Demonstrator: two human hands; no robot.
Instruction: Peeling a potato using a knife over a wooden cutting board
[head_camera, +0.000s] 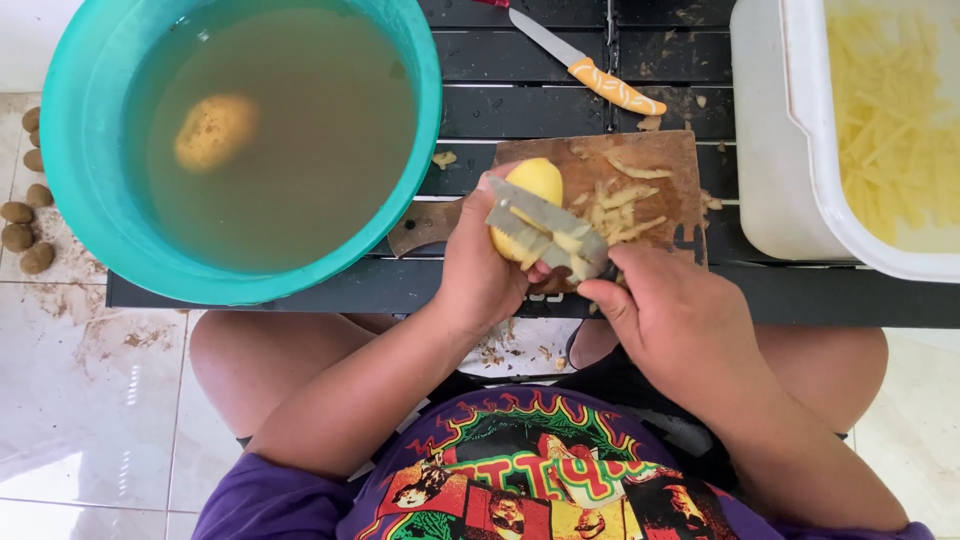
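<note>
— What does the potato (533, 190) look like?

— Peeled, smooth and pale yellow, egg-shaped, standing on end over the wooden cutting board (640, 185). Cut strips (618, 205) of it lie on the board just beside it.

— Who has it?

— The left hand (478, 270) grasps it from the board's near edge, fingers curled round its lower half. The right hand (668, 312) is clenched on the handle of a flat-bladed slicer (545, 232), whose blade lies across the potato's near side, strips clinging to it.

— And around the board?

— Left of the board, a teal basin (75, 130) of cloudy water with an unpeeled potato (213, 130) sunk in it. Beyond the board lies an orange-handled knife (585, 68); right of the board, a white tub (790, 150) of cut strips.
</note>
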